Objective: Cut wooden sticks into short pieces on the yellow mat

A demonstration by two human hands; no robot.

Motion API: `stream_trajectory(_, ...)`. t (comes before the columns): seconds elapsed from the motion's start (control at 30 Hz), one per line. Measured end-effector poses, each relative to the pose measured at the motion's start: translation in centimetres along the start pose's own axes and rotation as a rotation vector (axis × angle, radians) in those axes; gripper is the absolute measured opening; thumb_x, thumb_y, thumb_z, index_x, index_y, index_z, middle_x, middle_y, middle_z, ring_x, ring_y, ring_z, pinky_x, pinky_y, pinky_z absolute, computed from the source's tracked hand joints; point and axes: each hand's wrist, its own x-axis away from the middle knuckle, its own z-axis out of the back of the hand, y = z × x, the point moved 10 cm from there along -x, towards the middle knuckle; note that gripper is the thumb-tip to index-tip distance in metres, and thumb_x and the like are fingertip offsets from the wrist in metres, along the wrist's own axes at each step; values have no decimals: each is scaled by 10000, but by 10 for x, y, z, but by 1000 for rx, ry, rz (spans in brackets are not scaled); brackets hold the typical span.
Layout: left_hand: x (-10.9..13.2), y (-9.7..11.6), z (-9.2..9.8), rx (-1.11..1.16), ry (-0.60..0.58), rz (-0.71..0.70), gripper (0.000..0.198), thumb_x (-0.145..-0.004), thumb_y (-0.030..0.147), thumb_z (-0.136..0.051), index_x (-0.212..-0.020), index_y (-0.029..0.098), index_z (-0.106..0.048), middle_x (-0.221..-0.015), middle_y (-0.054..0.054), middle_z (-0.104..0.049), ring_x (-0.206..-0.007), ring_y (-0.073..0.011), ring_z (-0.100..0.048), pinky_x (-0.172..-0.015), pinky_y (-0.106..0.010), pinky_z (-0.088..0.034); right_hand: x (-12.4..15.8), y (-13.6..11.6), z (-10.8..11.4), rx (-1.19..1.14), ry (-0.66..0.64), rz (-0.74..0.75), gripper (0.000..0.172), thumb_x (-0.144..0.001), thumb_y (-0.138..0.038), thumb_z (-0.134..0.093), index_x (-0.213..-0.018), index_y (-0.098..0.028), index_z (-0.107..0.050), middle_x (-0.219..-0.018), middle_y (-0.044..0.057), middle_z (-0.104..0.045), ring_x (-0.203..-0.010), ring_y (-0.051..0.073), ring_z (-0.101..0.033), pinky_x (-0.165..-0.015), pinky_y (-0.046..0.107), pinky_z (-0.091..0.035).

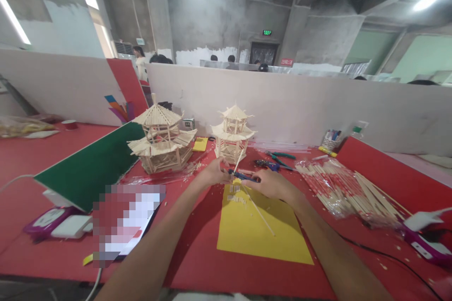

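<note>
My left hand [216, 172] is closed with its fingertips at a thin wooden stick [238, 162], which slants upward beyond the fingers. From the right, my right hand [271, 183] grips a slim dark blue hand tool [243, 176]; its exact kind is hard to make out. The tool's far end meets the stick at my left fingertips. Below the hands lies a yellow sheet [261, 244] bearing several short cut stick pieces [236, 199] and one long loose stick [259, 212]. A small pagoda model made of sticks [235, 134] stands just behind my hands.
A larger stick pagoda [160, 138] stands left, beside a green board [92, 169]. Pliers [282, 155] and blue-handled cutters [270, 165] lie right of the small pagoda. Bagged sticks [328, 183] cover the right side. A partly blurred tablet [130, 221] lies left. A white partition [282, 103] closes the back.
</note>
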Motion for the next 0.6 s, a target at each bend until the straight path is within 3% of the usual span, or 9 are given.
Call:
stream_trajectory(0.17,0,1,1,7,13,-10,510,-560,107,-837,-891,196,-459,-559,74,-609,-523,-123,-644,-581,-248,-556,-1,2,-2,10,16,3,631,-839,-768,-427,-890,-237,-765,-769,88,-720,-681,227,-642,-571,263,-336)
stream_trajectory(0.37,1,0,0,5,-1,1,477,-598,74,-788,-898,205,-441,-586,55,-635,-573,-142,-666,-624,-272,-567,-1,-1,-1,11,16,8,623,-843,-752,-454,-1065,-255,-757,-776,90,-725,-676,225,-638,-594,265,-349)
stream_trajectory(0.6,5,5,-1,-13,12,3,442,-614,73,-769,-921,197,-476,-607,35,-651,-589,-151,-677,-627,-273,-566,1,-3,2,-8,11,-14,578,-829,-721,-511,-1080,-262,-755,-766,82,-716,-688,222,-636,-626,264,-357)
